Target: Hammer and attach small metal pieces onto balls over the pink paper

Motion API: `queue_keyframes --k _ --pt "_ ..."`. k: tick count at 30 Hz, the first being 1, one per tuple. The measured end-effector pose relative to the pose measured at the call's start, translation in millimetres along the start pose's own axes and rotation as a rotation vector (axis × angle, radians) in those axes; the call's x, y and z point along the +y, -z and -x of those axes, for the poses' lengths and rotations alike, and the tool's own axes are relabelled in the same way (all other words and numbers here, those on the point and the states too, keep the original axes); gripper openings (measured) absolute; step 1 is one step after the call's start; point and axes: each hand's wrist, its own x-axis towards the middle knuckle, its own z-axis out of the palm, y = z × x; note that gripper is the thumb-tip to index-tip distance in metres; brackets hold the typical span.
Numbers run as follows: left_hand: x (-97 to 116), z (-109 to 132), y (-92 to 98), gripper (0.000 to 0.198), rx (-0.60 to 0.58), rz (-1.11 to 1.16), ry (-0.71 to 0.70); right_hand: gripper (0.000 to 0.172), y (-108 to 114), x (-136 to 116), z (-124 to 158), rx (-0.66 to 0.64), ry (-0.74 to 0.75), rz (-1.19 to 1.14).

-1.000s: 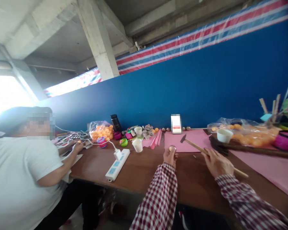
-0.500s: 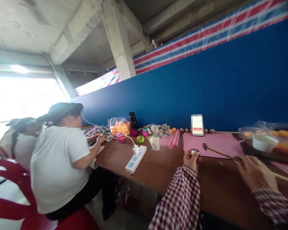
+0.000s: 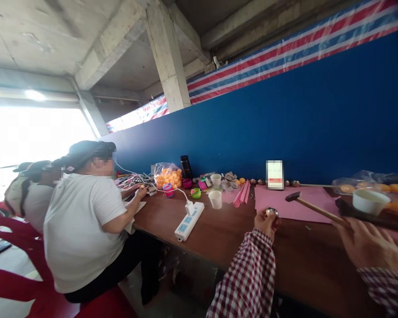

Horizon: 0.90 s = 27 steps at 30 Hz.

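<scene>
In my left hand, fingers closed, is a small shiny metal ball, held just above the table near the front edge of a pink sheet. The back of the ball is hidden by my fingers and I cannot tell its exact kind. My right hand is wrapped round the wooden handle of a hammer. The dark hammer head points left, over the pink sheet and a little above and right of the ball, apart from it.
A white power strip lies left on the brown table. White cups, pink strips and a bag of orange balls stand behind. At right is a white bowl. A person in a white shirt sits left.
My right hand and the hammer have shifted right, and the hammer head has turned and risen slightly. My left hand keeps hold of the metal ball, nearly in place. The view has shifted slightly.
</scene>
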Motion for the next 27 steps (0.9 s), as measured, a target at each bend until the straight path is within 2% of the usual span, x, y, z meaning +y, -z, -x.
queue_keyframes --k 3,6,10,14,18,24,27 --pt "5 0 1.2 0.039 -0.006 0.003 0.063 0.032 2 -1 1 -0.010 0.136 0.079" --pt "8 -5 2.4 0.034 0.014 0.024 0.076 0.028 9 -7 1 -0.062 0.175 0.108" --pt "6 -13 4.7 0.022 -0.036 0.057 0.122 0.026 21 -17 0 -0.146 0.186 0.150" --pt "5 -13 5.8 0.022 -0.110 0.071 0.128 0.025 26 -20 -2 -0.205 0.197 0.140" --pt "7 -6 4.7 0.022 -0.081 0.055 0.074 0.025 23 -17 -2 -0.228 0.170 0.126" --pt "9 -1 1.8 0.027 -0.127 -0.011 0.117 0.024 22 -16 -2 -0.242 0.163 0.108" --pt "9 -1 1.1 0.027 -0.109 0.017 0.100 0.023 22 -17 -2 -0.239 0.174 0.101"
